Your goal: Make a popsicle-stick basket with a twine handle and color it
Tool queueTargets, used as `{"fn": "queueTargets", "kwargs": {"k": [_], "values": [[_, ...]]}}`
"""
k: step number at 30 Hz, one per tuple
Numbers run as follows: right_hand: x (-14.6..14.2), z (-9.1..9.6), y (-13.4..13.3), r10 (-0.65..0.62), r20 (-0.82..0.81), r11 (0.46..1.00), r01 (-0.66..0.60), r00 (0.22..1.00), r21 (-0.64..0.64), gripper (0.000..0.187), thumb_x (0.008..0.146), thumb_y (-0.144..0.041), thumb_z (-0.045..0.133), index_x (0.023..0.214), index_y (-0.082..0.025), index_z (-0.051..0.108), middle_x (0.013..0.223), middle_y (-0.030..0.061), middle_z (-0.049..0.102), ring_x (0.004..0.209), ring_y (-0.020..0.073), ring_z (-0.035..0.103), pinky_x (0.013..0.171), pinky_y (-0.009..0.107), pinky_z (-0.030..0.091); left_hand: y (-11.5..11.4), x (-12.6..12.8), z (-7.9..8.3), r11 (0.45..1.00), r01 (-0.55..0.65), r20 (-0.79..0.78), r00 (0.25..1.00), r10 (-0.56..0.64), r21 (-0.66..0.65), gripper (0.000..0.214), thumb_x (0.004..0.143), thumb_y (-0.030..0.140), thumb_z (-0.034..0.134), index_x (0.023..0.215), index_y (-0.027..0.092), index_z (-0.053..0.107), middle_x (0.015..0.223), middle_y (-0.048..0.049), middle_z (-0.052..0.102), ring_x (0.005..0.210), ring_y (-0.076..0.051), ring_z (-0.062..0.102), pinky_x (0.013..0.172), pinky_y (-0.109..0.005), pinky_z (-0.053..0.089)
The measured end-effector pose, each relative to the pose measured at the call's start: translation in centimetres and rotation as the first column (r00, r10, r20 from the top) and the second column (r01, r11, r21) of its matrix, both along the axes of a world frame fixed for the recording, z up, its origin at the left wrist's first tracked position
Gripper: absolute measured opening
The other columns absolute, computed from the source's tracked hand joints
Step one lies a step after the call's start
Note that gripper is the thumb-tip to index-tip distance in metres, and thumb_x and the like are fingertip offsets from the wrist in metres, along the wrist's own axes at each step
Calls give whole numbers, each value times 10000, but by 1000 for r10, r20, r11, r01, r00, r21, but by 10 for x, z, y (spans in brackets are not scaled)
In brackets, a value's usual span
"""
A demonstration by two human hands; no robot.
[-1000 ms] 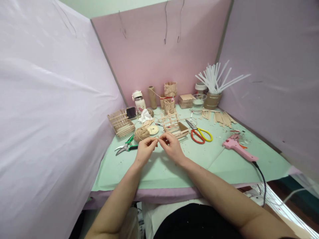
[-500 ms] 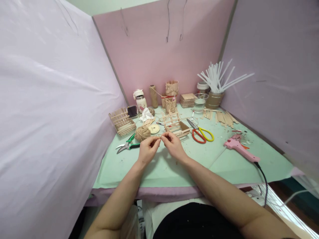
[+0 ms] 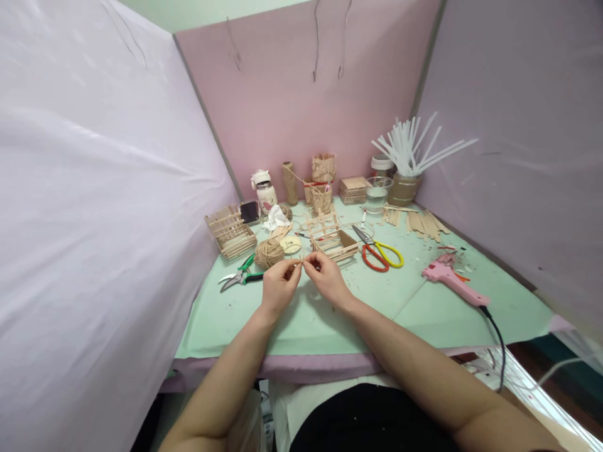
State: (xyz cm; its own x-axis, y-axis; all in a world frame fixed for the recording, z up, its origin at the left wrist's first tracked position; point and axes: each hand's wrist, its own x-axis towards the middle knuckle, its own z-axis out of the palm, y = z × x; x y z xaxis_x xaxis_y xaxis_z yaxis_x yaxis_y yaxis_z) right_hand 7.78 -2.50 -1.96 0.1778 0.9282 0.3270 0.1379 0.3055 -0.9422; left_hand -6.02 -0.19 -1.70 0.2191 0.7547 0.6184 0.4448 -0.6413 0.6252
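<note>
Across the green bench (image 3: pixel 311 333), a stick basket (image 3: pixel 343 252) stands assembled, while my left grip (image 3: pixel 279 286) and right grip (image 3: pixel 326 277) pinch seemingly unfastened twine (image 3: pixel 302 256).

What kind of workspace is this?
Likely a small craft station, curtained or screened on three sides: a pink glue gun, a ball of twine and loose wooden sticks share the green tabletop.
</note>
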Motion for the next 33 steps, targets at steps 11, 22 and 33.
{"fn": "queueTargets", "kwargs": {"k": [11,22,33], "values": [[0,3,3,209,-418,893,-347,884,-286,161,658,-312,618,614,-192,520,517,-72,409,462,68,320,450,216,272,-5,2,4,1000,7,2,1000,-7,-10,159,851,246,587,795,175,717,698,-29,696,569,-119,560,568,-235,440],[-3,-2,2,105,-223,982,-137,969,-132,247,762,-439,598,731,-195,576,601,-45,484,530,106,428,518,246,373,4,-3,11,956,131,219,973,-73,-263,161,794,301,644,724,160,677,717,-23,645,675,-133,557,628,-241,436],[-2,-3,4,91,-222,987,-118,971,-109,276,777,-465,607,729,-196,566,623,-37,494,536,107,435,509,242,375,10,-3,6,885,206,357,933,-48,-417,245,743,385,706,820,152,695,726,-26,668,650,-124,554,592,-237,433]]}}
